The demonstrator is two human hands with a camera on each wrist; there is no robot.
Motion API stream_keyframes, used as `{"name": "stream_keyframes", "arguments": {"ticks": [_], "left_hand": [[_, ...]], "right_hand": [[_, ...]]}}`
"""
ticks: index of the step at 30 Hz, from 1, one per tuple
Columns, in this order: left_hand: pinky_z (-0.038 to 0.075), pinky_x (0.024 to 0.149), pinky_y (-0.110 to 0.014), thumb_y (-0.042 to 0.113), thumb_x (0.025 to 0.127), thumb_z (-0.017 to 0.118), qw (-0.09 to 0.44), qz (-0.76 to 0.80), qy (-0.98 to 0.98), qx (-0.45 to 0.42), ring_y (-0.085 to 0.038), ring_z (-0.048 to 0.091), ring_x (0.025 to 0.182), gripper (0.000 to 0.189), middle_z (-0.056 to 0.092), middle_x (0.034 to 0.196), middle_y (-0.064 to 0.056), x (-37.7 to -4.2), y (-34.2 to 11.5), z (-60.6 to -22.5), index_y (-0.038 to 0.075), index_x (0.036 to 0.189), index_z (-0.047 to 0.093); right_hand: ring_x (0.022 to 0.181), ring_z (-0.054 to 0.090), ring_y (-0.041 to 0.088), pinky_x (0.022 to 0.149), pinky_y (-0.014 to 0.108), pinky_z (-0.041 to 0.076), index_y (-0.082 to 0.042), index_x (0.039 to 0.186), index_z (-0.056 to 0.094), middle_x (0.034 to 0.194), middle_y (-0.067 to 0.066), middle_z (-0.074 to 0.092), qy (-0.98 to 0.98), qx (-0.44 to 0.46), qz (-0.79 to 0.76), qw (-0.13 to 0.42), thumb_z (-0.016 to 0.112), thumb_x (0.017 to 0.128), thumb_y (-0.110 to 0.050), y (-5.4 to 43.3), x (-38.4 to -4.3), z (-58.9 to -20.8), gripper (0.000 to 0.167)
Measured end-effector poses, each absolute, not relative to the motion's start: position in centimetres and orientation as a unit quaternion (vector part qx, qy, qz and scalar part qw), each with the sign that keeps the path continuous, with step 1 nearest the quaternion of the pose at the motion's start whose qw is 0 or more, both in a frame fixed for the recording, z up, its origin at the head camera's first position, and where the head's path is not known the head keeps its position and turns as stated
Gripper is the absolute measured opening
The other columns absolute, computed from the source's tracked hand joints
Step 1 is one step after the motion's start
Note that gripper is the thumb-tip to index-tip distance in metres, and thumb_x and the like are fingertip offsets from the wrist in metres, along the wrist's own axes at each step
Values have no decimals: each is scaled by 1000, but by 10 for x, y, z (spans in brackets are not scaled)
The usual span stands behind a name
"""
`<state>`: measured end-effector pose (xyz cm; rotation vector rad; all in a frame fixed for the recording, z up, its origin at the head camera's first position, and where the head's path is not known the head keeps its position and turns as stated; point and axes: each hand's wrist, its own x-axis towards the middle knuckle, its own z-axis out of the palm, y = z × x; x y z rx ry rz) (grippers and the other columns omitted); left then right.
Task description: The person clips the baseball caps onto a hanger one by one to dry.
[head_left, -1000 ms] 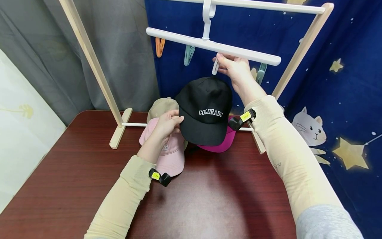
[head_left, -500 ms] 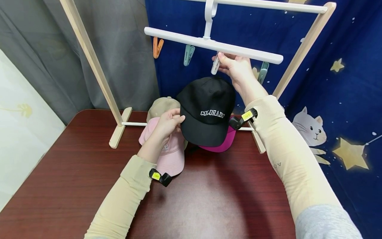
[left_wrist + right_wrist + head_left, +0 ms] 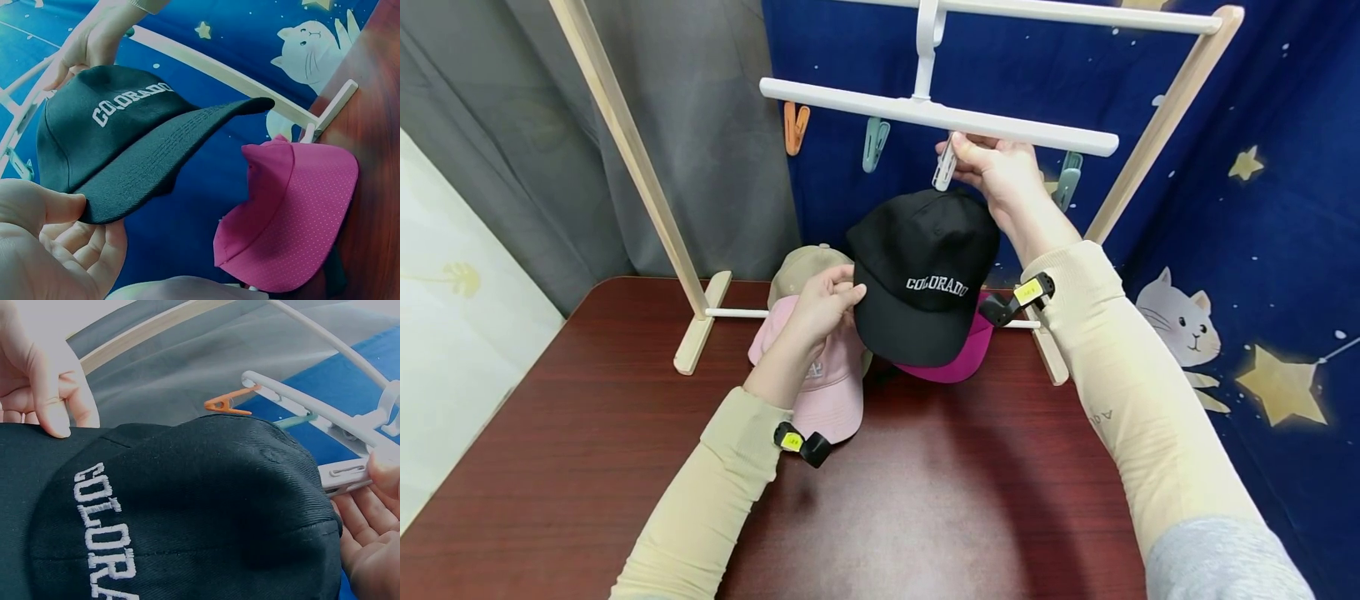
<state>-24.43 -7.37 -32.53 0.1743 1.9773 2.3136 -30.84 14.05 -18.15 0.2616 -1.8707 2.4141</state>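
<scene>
Black COLORADO baseball cap (image 3: pixel 921 279) just below fingers of right hand (image 3: pixel 1006 179); left hand (image 3: pixel 824 310) pinches brim edge. Right fingers pinch white clothespin (image 3: pixel 944 171) (whether it bites crown, cannot tell) under white hanger (image 3: pixel 880 105). Light pink cap (image 3: pixel 831 408) below left fingers.

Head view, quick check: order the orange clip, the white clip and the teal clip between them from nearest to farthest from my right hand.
From the right hand:
1. White clip: pinched in its fingers.
2. Teal clip: to its left, under the hanger.
3. Orange clip: farthest left, near the hanger's left end.
</scene>
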Motion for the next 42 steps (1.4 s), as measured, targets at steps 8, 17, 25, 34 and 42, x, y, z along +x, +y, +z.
{"name": "stream_keyframes", "arguments": {"ticks": [8,17,25,34,42], "left_hand": [[48,57,-19,-7,93,54,39,752,656,53,-7,59,62,26,65,74,4,-244,-74,-319,-8,119,52],[48,54,-19,-3,94,56,27,735,677,39,-8,60,59,29,67,85,-3,-244,-74,-316,-5,123,53],[51,55,-20,-5,94,54,17,737,675,35,-8,61,58,29,67,85,-4,-244,-73,-313,-7,123,53],[52,57,-22,-4,93,56,8,728,685,15,-7,62,61,30,66,83,0,-247,-77,-312,-6,123,55],[52,58,-22,-3,94,56,-1,732,681,4,-8,61,62,31,67,101,-15,-247,-78,-309,-6,124,55]], "right_hand": [[72,68,19,75,28,52,-1,96,67,81,11,70,-608,91,788,32,65,90,-6,142,-306,-180,8],[70,67,19,72,27,52,0,91,66,79,11,70,-606,109,787,22,63,91,-6,145,-306,-181,6],[70,68,19,68,27,53,0,90,66,78,12,70,-602,119,789,8,63,91,-6,147,-305,-179,7],[67,68,20,66,27,54,0,91,67,77,13,70,-596,119,794,1,63,91,-4,147,-305,-178,6],[65,68,20,66,27,54,0,89,68,76,13,69,-592,125,796,4,62,91,-3,149,-306,-178,7]]}}
